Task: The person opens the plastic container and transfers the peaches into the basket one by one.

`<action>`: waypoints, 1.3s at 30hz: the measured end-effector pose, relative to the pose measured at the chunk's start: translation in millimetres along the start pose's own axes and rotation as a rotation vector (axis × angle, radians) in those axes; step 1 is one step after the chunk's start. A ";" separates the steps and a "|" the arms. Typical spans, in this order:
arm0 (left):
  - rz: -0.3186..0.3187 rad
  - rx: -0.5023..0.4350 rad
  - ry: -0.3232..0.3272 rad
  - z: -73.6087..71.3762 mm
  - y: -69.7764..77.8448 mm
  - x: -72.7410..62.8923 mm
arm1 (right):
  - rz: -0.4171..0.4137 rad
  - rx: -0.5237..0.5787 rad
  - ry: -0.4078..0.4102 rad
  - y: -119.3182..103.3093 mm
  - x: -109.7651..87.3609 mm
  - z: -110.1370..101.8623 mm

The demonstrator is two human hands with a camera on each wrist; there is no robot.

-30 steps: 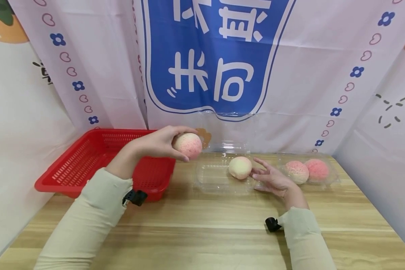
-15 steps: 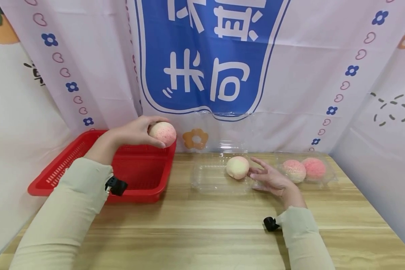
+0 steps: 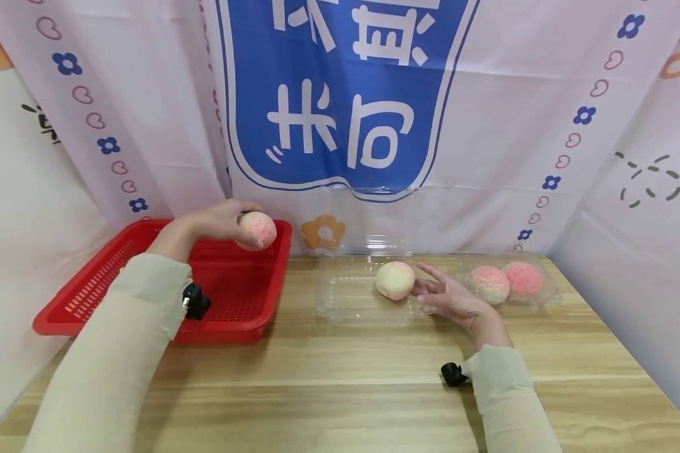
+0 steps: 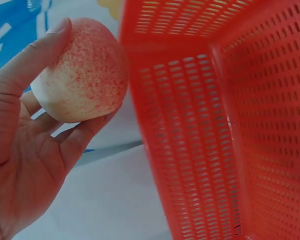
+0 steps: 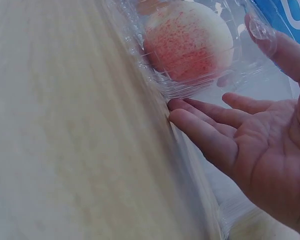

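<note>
My left hand grips a pink-and-cream peach over the back right part of the red plastic basket. In the left wrist view, thumb and fingers wrap that peach from either side, beside the basket's slotted wall. A clear plastic clamshell box lies on the table with its lid raised. One pale peach sits in its right half. My right hand rests at the box's right end, fingers extended and thumb along the plastic edge, as the right wrist view shows.
To the right, a second clear box contains two pink peaches, partly behind my right hand. A printed curtain hangs right behind the boxes and basket. White side walls flank the wooden table.
My left hand has carried its peach leftward from beside the open box to over the basket, dipping slightly lower. The right hand has stayed at the box; the whole view has shifted a little.
</note>
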State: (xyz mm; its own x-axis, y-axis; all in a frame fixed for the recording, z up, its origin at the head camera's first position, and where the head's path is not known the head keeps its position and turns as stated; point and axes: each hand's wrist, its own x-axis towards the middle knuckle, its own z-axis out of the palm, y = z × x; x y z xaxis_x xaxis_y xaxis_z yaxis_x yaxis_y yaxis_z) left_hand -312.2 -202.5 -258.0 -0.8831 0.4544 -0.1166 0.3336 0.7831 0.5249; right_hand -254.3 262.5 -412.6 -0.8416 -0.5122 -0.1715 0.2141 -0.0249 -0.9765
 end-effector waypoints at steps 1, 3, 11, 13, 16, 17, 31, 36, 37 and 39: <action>-0.013 -0.005 -0.012 1.1 -1.9 1.6 | -0.003 -0.003 -0.006 0.5 -0.1 -0.3; -0.029 -0.018 -0.039 3.5 -6.5 5.8 | -0.008 -0.009 -0.012 1.5 -0.2 -1.0; -0.064 0.015 -0.066 13.1 -22.8 12.5 | 0.012 -0.020 0.002 -0.6 -1.1 -0.7; -0.067 0.005 -0.049 15.2 -25.6 13.8 | 0.008 -0.018 0.003 -2.1 -1.7 -0.5; -0.070 -0.015 -0.039 18.2 -29.7 17.2 | 0.003 -0.016 0.000 -3.2 -2.2 -0.9; -0.075 -0.020 -0.041 19.4 -31.1 18.5 | 0.002 -0.019 -0.004 -3.0 -2.1 -1.0; -0.143 -0.043 -0.163 32.7 -42.9 28.3 | 0.007 -0.021 -0.006 -3.2 -1.9 0.1; -0.153 -0.051 -0.179 38.5 -48.3 30.6 | 0.005 -0.024 -0.002 -2.7 -1.4 -0.8; -0.154 -0.054 -0.182 39.4 -49.2 31.1 | 0.006 -0.026 -0.002 -2.3 -1.3 -1.2; -0.154 -0.066 -0.184 40.9 -51.1 31.2 | 0.009 -0.028 -0.002 -2.1 -1.2 -1.7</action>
State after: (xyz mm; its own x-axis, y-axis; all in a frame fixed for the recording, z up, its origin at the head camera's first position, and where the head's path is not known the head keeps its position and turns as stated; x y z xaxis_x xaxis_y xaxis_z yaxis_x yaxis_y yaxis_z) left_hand -343.2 -211.0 -323.0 -0.8450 0.4061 -0.3478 0.1720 0.8223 0.5424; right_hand -254.5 264.7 -410.6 -0.8386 -0.5143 -0.1797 0.2076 0.0033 -0.9782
